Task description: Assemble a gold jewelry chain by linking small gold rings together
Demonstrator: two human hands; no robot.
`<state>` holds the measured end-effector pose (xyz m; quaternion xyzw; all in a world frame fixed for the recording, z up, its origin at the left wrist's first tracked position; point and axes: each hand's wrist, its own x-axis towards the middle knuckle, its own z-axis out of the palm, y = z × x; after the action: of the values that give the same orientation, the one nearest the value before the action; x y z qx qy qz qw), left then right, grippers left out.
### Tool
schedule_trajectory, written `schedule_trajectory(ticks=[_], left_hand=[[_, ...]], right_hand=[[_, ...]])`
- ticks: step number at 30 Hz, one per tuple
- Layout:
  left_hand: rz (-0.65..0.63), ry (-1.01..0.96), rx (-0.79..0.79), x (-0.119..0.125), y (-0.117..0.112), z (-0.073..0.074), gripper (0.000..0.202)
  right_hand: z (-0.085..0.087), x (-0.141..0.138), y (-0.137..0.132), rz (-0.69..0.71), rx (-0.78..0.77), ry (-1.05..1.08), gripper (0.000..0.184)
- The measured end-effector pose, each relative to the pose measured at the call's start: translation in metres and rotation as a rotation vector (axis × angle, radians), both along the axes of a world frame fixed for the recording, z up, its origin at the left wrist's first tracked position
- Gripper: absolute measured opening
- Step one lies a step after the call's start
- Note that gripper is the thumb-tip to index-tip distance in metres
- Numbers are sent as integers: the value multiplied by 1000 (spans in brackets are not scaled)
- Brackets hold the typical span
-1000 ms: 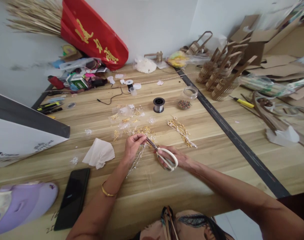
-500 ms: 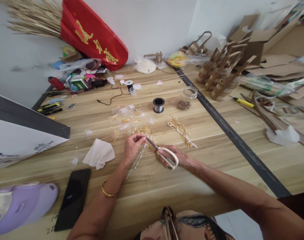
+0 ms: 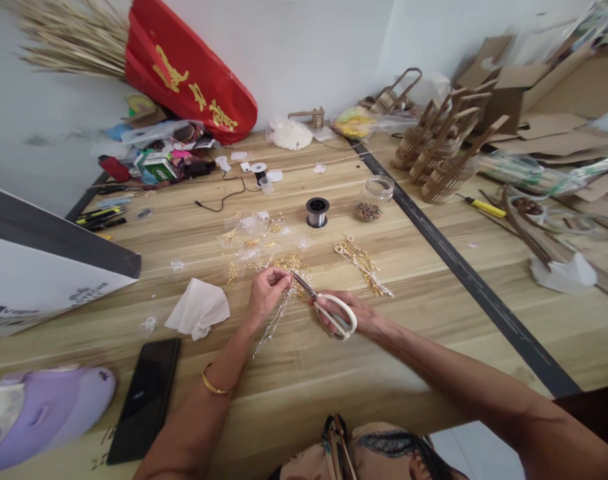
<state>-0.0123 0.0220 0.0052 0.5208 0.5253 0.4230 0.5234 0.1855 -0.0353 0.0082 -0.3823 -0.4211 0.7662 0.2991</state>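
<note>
My left hand (image 3: 267,292) is pinched shut on a thin beaded chain (image 3: 271,325) that trails down across the wooden table (image 3: 334,373) toward me. My right hand (image 3: 357,315) grips white-handled scissors (image 3: 329,308), fingers through the loops, and the blade tips reach the chain right at my left fingertips. A heap of small gold parts (image 3: 289,262) lies just beyond both hands. Finished gold chain pieces (image 3: 363,263) lie to the right of the heap.
A crumpled white tissue (image 3: 198,307) and a black phone (image 3: 144,397) lie to the left, with a purple object (image 3: 39,413) at the near left corner. A wire spool (image 3: 317,211) and a bead jar (image 3: 374,197) stand farther back. Wooden baskets (image 3: 441,157) and cardboard fill the right.
Hardly anything differs. Both hands stay on the chain and scissors in the same spot; the view has shifted down a little.
</note>
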Motion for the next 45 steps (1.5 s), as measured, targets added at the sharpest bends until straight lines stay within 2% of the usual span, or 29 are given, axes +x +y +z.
schedule_trajectory(ticks=[12, 21, 27, 33, 45], left_hand=[[-5, -22, -29, 1, 1, -3, 26], [13, 4, 33, 0, 1, -8, 19], [4, 41, 65, 1, 0, -4, 16], [-42, 72, 57, 1, -1, -1, 17], [-73, 65, 46, 3, -3, 5, 15]], right_hand=[[-1, 0, -1, -8, 5, -13, 43], [-1, -1, -2, -5, 20, -32, 44], [6, -1, -1, 34, 22, -114, 53], [9, 1, 1, 62, 14, -130, 53], [14, 6, 2, 97, 157, -244, 47]])
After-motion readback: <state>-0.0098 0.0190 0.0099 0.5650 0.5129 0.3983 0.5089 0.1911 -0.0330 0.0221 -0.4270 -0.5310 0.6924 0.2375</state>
